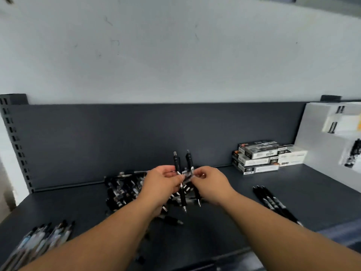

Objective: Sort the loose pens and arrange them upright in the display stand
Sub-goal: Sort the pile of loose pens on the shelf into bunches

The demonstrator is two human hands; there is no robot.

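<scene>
Both hands meet above a heap of loose black pens (125, 189) on the dark shelf (224, 218). My left hand (160, 182) pinches one black pen (176, 161) upright, its clicker end up. My right hand (211, 182) pinches a second black pen (189, 159) beside it, also upright. The two pens' tips hang below the hands. A white stepped display stand (320, 149) stands at the far right with a few pens in it.
A row of black pens (273, 204) lies right of the hands. Clear-bodied pens (41, 241) lie at the front left. Stacked pen boxes (261, 157) sit against the back panel. A slotted upright (13, 141) bounds the left side.
</scene>
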